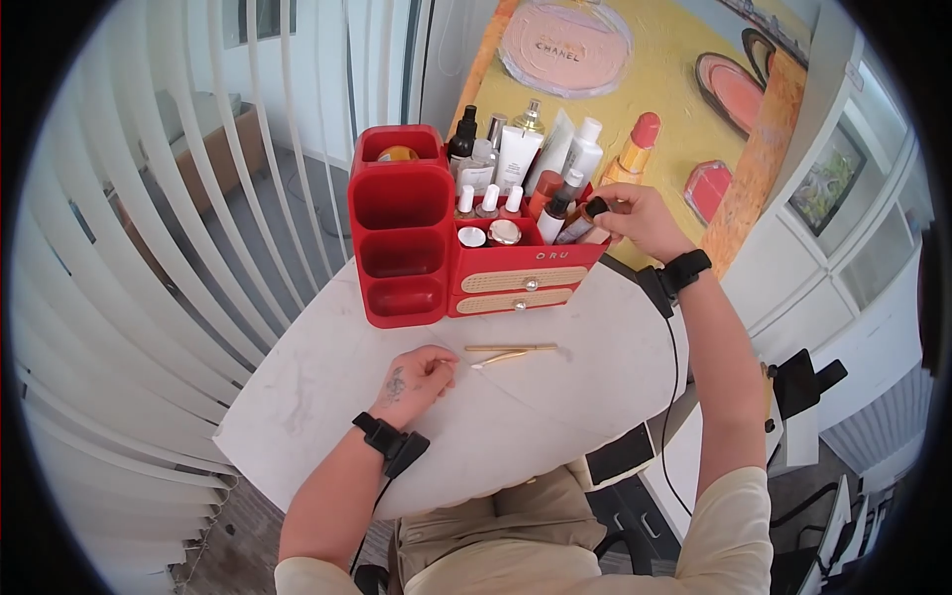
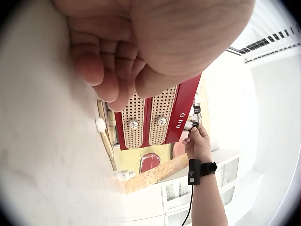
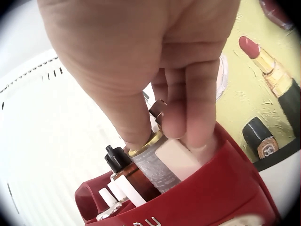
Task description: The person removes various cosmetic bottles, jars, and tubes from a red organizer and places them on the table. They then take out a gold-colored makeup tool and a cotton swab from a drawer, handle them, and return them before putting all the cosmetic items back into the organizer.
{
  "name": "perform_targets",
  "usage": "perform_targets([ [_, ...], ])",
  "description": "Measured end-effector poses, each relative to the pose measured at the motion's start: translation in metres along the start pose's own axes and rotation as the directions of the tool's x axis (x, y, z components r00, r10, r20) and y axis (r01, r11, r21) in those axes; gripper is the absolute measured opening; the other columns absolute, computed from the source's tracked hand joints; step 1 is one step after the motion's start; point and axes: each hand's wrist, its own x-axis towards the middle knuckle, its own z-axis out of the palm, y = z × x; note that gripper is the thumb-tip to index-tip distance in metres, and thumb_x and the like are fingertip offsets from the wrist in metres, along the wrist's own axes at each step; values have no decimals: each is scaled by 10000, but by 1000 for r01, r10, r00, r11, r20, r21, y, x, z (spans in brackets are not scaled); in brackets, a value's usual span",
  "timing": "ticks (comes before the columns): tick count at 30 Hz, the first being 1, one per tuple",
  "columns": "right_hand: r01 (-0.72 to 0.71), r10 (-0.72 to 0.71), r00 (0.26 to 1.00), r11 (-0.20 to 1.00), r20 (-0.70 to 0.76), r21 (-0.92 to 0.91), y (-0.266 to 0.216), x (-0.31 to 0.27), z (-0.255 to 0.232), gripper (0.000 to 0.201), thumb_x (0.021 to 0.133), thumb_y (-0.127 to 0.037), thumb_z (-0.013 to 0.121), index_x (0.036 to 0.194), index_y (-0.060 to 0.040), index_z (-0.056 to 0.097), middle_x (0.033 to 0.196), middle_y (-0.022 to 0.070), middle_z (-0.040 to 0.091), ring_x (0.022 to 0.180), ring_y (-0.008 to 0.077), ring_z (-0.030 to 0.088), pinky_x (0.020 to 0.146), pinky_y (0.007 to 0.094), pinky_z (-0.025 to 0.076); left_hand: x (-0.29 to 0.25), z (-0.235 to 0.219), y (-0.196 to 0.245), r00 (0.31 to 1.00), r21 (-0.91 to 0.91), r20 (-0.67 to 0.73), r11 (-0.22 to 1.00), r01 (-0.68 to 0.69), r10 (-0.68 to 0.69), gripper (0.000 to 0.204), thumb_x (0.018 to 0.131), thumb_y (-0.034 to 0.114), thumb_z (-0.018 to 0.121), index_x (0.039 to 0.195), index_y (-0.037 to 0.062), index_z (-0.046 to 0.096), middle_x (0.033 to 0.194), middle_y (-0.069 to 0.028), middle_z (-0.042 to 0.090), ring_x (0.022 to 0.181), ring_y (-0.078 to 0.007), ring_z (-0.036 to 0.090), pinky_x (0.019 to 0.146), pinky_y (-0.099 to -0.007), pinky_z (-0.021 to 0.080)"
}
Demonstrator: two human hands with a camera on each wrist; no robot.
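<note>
My right hand (image 1: pixel 643 220) is at the right front of a red cosmetics organizer (image 1: pixel 397 283), thumb and fingers around the top of a dark-capped bottle. In the right wrist view this bottle (image 3: pixel 156 165) is grey with a gold collar, standing among other bottles behind the red wall. A pale pink block-shaped item (image 3: pixel 178 159) leans beside it, close under the fingertips. My left hand (image 1: pixel 415 382) rests on the white table with fingers loosely curled and nothing in them. Just beyond it lie thin gold tools (image 1: pixel 511 348), one of them tweezer-like.
Tall bottles and tubes (image 1: pixel 518 154) fill the organizer's back, with nail polish bottles (image 1: pixel 486 202) and round jars (image 1: pixel 504 232) in front. Two woven-front drawers (image 1: pixel 496 283) sit below. A painted panel (image 1: pixel 635 99) stands behind; vertical blinds (image 1: pixel 198 198) hang at left.
</note>
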Motion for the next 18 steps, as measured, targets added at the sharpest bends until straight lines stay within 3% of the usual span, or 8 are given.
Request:
perform_targets([
  [7,42,-43,999,997,-11,-69,-17,-5,-23,288,840,14,646,1128,16,649,817,10,647,631,52,574,545,206,482,-1,-1,3,1000,6,3,1000,-4,4,205,922,101,545,1062,-13,641,787,-53,655,672,-96,600,611,-244,501],
  [9,127,-127,989,992,-77,1,-27,-16,-28,270,850,12,631,1119,7,664,857,20,654,609,52,568,551,198,485,0,-1,1,1000,2,8,1000,-30,30,179,941,70,526,1059,-17,628,765,-36,622,622,-75,540,551,-225,450],
  [11,182,-187,972,982,-146,-45,-37,-32,-33,273,845,17,631,1116,16,659,855,26,651,616,54,571,547,202,486,-1,1,-1,1000,-29,1,999,-19,19,173,940,66,522,1048,-20,628,762,-36,618,627,-74,539,549,-226,446],
  [14,217,-206,961,975,-185,41,-34,-57,-32,252,848,15,627,1098,26,657,849,26,643,622,59,575,528,208,484,-1,2,2,1000,-56,2,998,-23,23,170,939,64,525,1045,-16,631,758,-28,612,635,-76,541,553,-222,445],
  [15,199,-186,965,978,-184,55,-32,-66,-23,252,848,15,627,1098,26,657,849,26,643,622,59,575,528,208,484,1,3,2,1000,-54,-4,998,-18,18,170,939,64,526,1046,-12,634,757,-23,610,637,-74,540,556,-218,445],
  [18,-113,90,990,963,104,244,-25,-93,23,234,834,-5,659,1065,30,657,843,27,637,621,64,573,500,209,472,1,4,0,1000,-55,5,998,9,-9,173,939,65,525,1050,-4,638,760,-16,611,637,-70,537,562,-212,446],
])
